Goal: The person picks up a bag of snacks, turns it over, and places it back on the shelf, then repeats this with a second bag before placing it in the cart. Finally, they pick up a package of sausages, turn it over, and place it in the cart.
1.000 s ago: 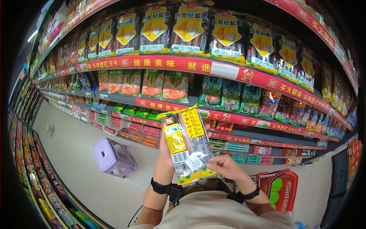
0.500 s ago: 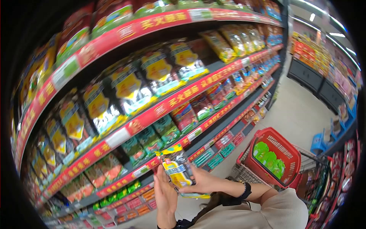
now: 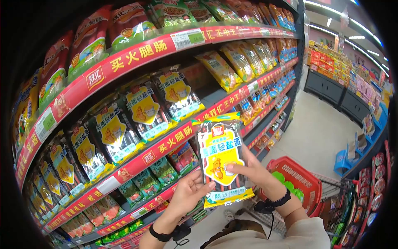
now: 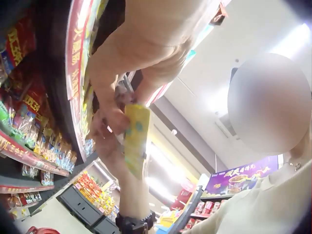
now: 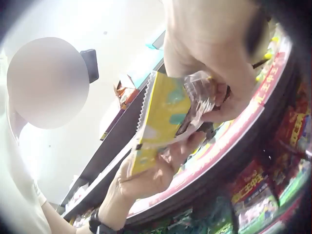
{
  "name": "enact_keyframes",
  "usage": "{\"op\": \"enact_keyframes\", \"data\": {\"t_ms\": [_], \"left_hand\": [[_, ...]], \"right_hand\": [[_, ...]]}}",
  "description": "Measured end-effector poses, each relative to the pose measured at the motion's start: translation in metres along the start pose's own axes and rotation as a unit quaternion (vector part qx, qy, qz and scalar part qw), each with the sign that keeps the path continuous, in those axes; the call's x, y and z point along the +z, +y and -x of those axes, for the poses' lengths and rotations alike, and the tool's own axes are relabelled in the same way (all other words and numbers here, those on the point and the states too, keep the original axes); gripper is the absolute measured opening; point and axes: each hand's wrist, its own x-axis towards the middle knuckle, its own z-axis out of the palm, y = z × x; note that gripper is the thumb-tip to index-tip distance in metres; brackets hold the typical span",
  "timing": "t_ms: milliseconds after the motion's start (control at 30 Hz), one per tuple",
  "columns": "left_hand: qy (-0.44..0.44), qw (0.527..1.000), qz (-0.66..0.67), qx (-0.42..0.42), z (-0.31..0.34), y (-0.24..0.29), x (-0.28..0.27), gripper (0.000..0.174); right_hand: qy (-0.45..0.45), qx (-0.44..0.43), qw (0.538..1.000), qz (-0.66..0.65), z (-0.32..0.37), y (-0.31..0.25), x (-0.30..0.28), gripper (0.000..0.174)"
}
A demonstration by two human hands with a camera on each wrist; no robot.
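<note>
In the head view, a clear pack of sausages (image 3: 222,145) with yellow ends and a printed yellow label stands in front of the shelves, front face toward me. My left hand (image 3: 190,194) grips its lower left edge, thumb lying over the front. From the right side, my right hand (image 3: 255,171) holds it with the thumb pressed on the label; the fingers behind the pack are hidden. Both wrist views show the pack's yellow end (image 4: 137,139) (image 5: 161,114) between the two hands.
Shelves with red price strips (image 3: 137,155) curve along the left, lined with similar packs (image 3: 110,130) and yellow bags (image 3: 219,70). At the lower right, a red basket (image 3: 296,174) with green items sits by a cart. Blue displays (image 3: 346,157) stand farther right.
The head view has swung right along the shelves, bringing the basket and cart into view and losing the purple stool. The pack has been turned from its back to its front and raised.
</note>
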Motion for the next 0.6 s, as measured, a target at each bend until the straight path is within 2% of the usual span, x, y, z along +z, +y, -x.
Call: {"op": "enact_keyframes", "data": {"t_ms": [100,200,267,300,333,367,400,433,500,533,567,600], "left_hand": [[0.018,0.998,-0.049,0.041,-0.037,0.040,0.013,0.033],[0.035,0.990,-0.120,0.059,-0.087,0.068,0.019,0.035],[0.051,0.979,-0.161,0.118,-0.127,0.076,0.012,0.034],[0.071,0.945,-0.259,0.189,-0.148,0.078,0.003,0.037],[0.155,0.902,-0.343,0.210,-0.160,0.086,0.002,0.043],[0.214,0.805,-0.495,0.247,-0.170,0.093,0.000,0.046],[0.267,0.679,-0.629,0.269,-0.179,0.099,-0.004,0.050],[0.302,0.663,-0.620,0.291,-0.193,0.097,-0.013,0.050],[0.335,0.640,-0.634,0.276,-0.212,0.098,-0.025,0.048],[0.357,0.622,-0.645,0.263,-0.216,0.100,-0.027,0.046],[0.362,0.603,-0.663,0.256,-0.218,0.101,-0.029,0.043],[0.365,0.600,-0.665,0.254,-0.219,0.101,-0.032,0.043]], "right_hand": [[-0.011,0.026,0.999,0.024,-0.038,-0.024,-0.029,0.059],[0.015,-0.023,1.000,0.013,-0.087,-0.048,-0.055,0.060],[0.037,-0.070,0.995,0.059,-0.126,-0.055,-0.071,0.063],[0.025,-0.075,0.994,0.074,-0.142,-0.063,-0.074,0.066],[0.005,-0.113,0.986,0.122,-0.164,-0.067,-0.081,0.067],[-0.001,-0.121,0.982,0.147,-0.180,-0.070,-0.086,0.067],[-0.007,-0.128,0.977,0.171,-0.194,-0.073,-0.088,0.066],[-0.018,-0.131,0.977,0.168,-0.214,-0.067,-0.095,0.066],[-0.008,-0.253,0.938,0.236,-0.255,-0.044,-0.109,0.051],[-0.015,-0.255,0.939,0.232,-0.264,-0.039,-0.109,0.051],[0.042,-0.225,0.905,0.357,-0.270,-0.034,-0.109,0.047],[0.099,-0.191,0.853,0.476,-0.274,-0.029,-0.109,0.043]]}}
